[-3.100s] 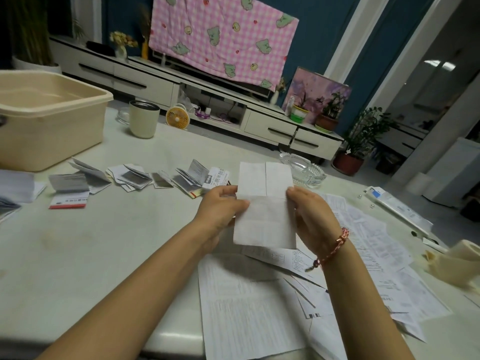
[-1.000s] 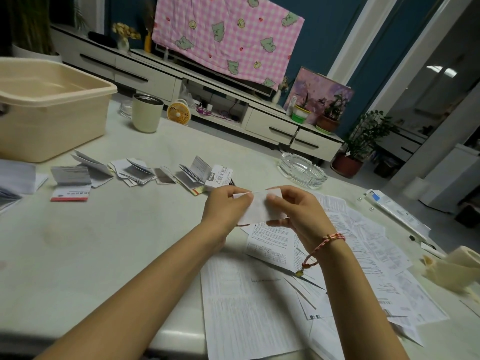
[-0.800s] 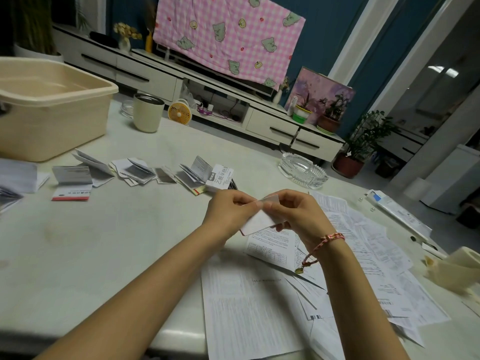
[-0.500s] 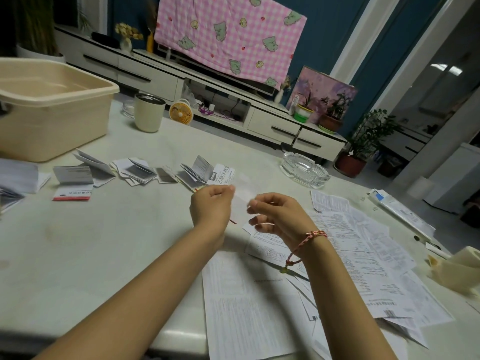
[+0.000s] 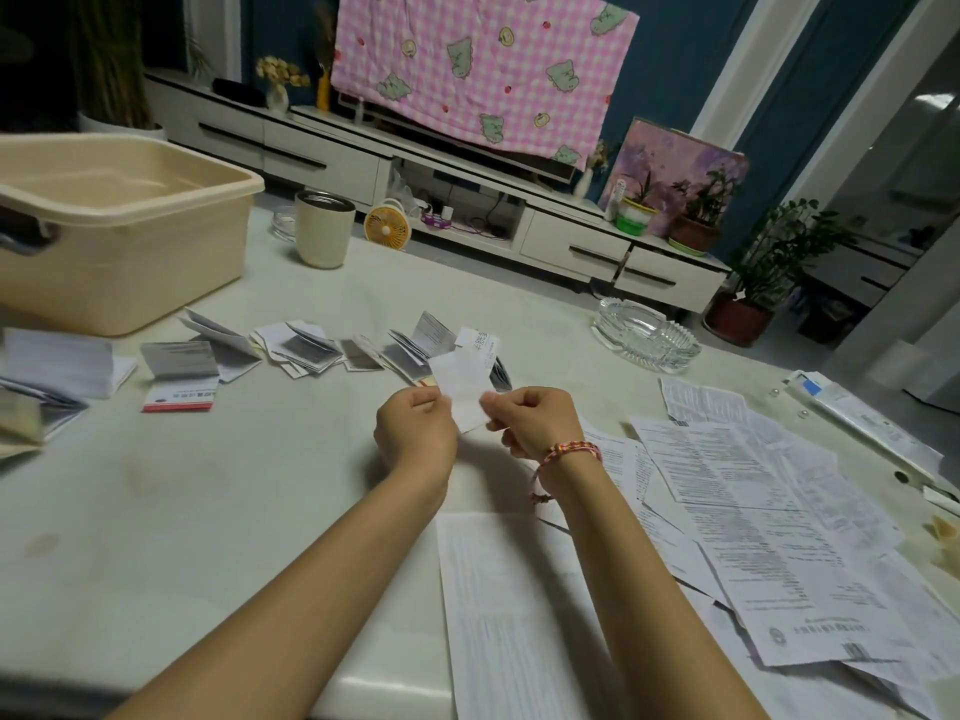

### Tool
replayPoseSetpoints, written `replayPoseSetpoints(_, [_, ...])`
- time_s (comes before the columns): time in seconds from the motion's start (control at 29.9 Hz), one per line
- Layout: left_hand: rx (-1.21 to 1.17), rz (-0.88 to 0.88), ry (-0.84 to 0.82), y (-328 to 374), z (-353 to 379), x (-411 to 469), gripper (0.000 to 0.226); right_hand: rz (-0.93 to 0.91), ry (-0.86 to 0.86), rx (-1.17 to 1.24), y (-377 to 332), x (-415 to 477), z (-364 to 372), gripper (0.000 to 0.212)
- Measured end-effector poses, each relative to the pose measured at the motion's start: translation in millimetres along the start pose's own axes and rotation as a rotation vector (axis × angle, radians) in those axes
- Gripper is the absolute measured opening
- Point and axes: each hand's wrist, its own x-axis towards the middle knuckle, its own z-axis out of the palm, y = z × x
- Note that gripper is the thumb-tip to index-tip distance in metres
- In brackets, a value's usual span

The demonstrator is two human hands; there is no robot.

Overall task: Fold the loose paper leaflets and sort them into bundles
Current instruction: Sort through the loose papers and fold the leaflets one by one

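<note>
Your left hand (image 5: 415,428) and right hand (image 5: 535,423) both pinch one small folded leaflet (image 5: 462,392). It is held between them, lifted off the tabletop (image 5: 208,485). The left fingers (image 5: 423,402) are curled on its left edge and the right fingers (image 5: 501,405) on its right edge. Neither hand is spread. The leaflet is tilted with a blank white face toward you; any print is too blurred to read.

Just behind it is the right end of the row of folded leaflets (image 5: 311,350), which runs left across the tabletop toward the red-edged booklet (image 5: 179,400). I can't tell whether the held piece touches that row.

The loose sheets (image 5: 753,511) lie unfolded and overlapping to the right of your right forearm. One long sheet (image 5: 509,605) lies flat between and under your forearms. There is a woven bracelet (image 5: 569,452) on your right wrist.

The beige tub (image 5: 130,236) is far left, with the cup (image 5: 323,228) beside it. The glass ashtray (image 5: 644,335) is far right, well apart from the hands.
</note>
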Motion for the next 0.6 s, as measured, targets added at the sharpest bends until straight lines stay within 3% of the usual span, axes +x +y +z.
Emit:
replayPoseSetpoints(0.1, [0.024, 0.007, 0.039, 0.3, 1.2, 3.6, 0.019, 0.006, 0.028, -0.008, -1.4, 8.7, 4.1, 0.028])
replayPoseSetpoints(0.27, [0.057, 0.034, 0.108, 13.3, -7.9, 2.3, 0.037, 0.035, -0.155, 0.058, -7.7, 9.4, 32.0, 0.025])
replayPoseSetpoints(0.47, [0.167, 0.112, 0.132, 18.9, -58.8, 19.1, 0.04, 0.01, -0.194, 0.022, -13.8, -3.2, 74.1, 0.013])
replayPoseSetpoints(0.6, [0.27, 0.289, 0.191, 15.0, -125.7, 11.2, 0.033, -0.035, -0.31, 0.035, -21.0, -25.9, 108.4, 0.013])
